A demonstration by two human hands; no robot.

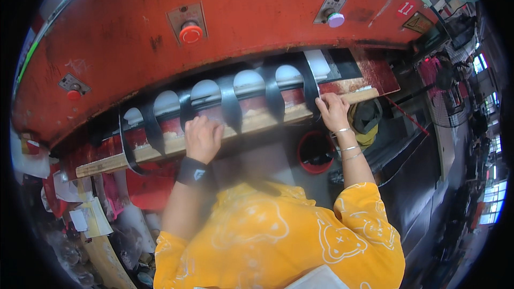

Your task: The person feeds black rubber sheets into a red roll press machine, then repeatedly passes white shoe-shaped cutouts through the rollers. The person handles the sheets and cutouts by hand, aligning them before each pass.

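Machine, red, worn paint [241, 10]: spans the upper view, its front facing the person.
Shirt, yellow, white-line print [257, 230]: worn by the person, lower centre.
Sheet, black, flexible-looking [231, 107]: lies at the machine's mouth, ahead of the hands; long axis runs crosswise, from lower left to upper right; strips curve down over the near edge.
Rail, pale wood [364, 96]: along that near edge, parallel to the sheet's long axis.
Bucket, red, dark contents [316, 170]: below the rail, between the forearms.
Left hand [203, 138]: fingers bent, over the rail at a strip left of the sheet's middle; grip cannot be told.
Right hand [334, 112]: fingers gathered narrowly at the edge of the rightmost strip; the nearer hand to the sheet's right end; whether it pinches cannot be told.
Patches, white, round-topped [249, 81]: five in a row, showing between strips.
Wristband, black [191, 171]: left wrist.
Push-button, orange-red [191, 34]: on the machine front.
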